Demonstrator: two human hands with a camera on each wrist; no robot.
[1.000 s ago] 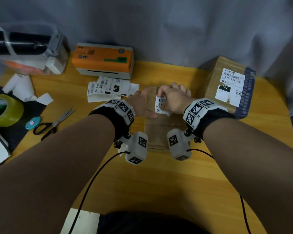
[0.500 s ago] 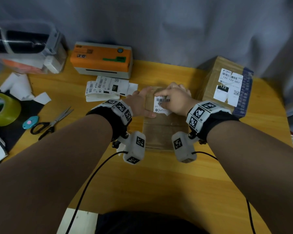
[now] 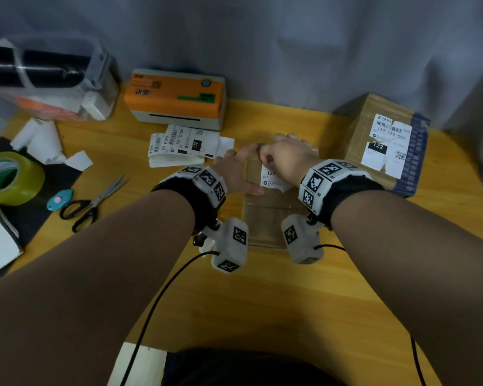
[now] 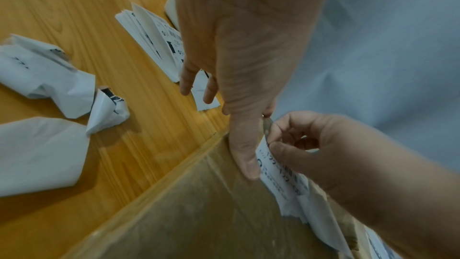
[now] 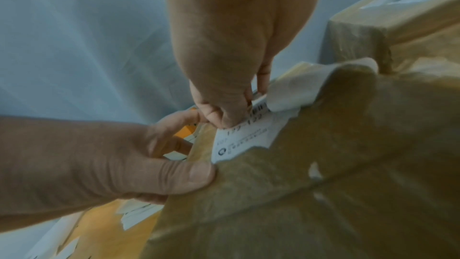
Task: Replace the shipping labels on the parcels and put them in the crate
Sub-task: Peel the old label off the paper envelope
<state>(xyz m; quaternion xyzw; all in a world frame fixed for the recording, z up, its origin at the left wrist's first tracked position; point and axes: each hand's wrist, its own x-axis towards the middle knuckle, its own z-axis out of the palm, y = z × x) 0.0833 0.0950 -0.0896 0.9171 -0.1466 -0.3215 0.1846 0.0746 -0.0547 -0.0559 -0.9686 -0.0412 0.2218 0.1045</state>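
Note:
A flat brown parcel (image 3: pixel 268 218) lies at the middle of the wooden table (image 3: pixel 262 302). A white shipping label (image 3: pixel 271 178) printed "122" is stuck near its far end, with one torn piece curling up (image 5: pixel 291 95). My right hand (image 3: pixel 265 157) pinches the label's far left edge between thumb and forefinger (image 5: pixel 224 117). My left hand (image 3: pixel 241 169) holds the parcel down at its left edge; the thumb (image 5: pixel 196 176) lies flat on top beside the label, and the other fingers (image 4: pixel 196 84) hang straight past the edge.
A taller labelled cardboard box (image 3: pixel 379 143) stands at the right. Behind the parcel are an orange label printer (image 3: pixel 176 97) and a stack of printed labels (image 3: pixel 184 144). To the left lie scissors (image 3: pixel 92 204), a tape roll (image 3: pixel 11 178), crumpled paper (image 3: pixel 39 140) and a clear plastic bin (image 3: pixel 48 79).
My right hand has shifted toward the label's far edge and now covers the barcode that showed before. The left hand stays on the parcel's left edge.

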